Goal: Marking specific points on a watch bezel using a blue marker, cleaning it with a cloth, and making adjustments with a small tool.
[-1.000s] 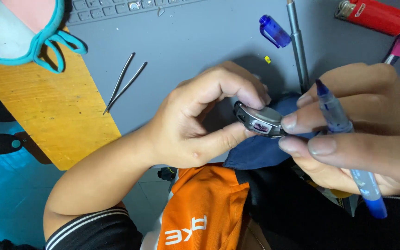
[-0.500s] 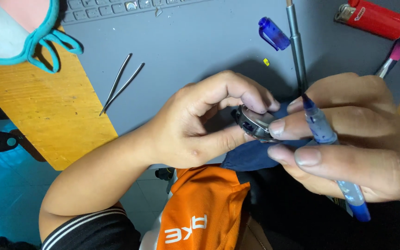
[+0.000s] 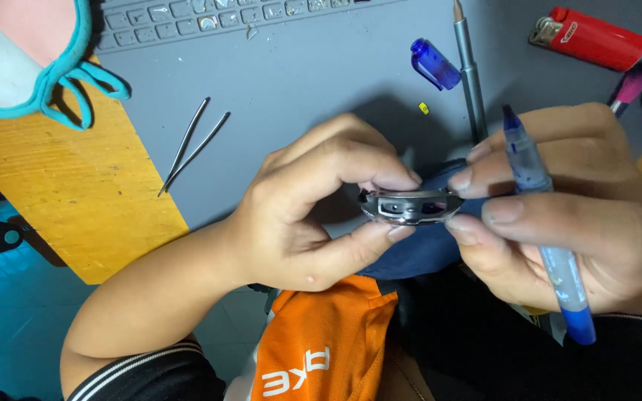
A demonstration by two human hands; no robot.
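— Grey matting [image 3: 299,89] is covering the work surface, with a bare yellow wooden board [image 3: 76,193] lying along its left edge. What are the hands doing above it?

— Both are gripping one small round silver metal case [image 3: 410,206], seen edge-on. The left hand [image 3: 313,208] is pinching it between thumb below and fingertips above, closed firmly on its left side. The right hand [image 3: 574,215] is closing on its right side with thumb and forefinger, while a blue translucent pen [image 3: 548,238] is lying tucked across its fingers, tip pointing up.

— Where is the case sitting?

— It is hanging in the air between the two hands, just above a dark blue cloth [image 3: 417,249] and near the person's lap, where an orange fabric [image 3: 321,341] is showing.

— And what is lying around?

— A pair of thin metal tweezers [image 3: 191,145] is resting on the mat to the left, well apart from the hands. A blue pen cap [image 3: 434,64] and a slim grey metal tool [image 3: 468,70] are lying near the top, and a red plastic lighter [image 3: 596,37] is resting at the upper right. A grey keyboard [image 3: 224,18] is running along the top edge.
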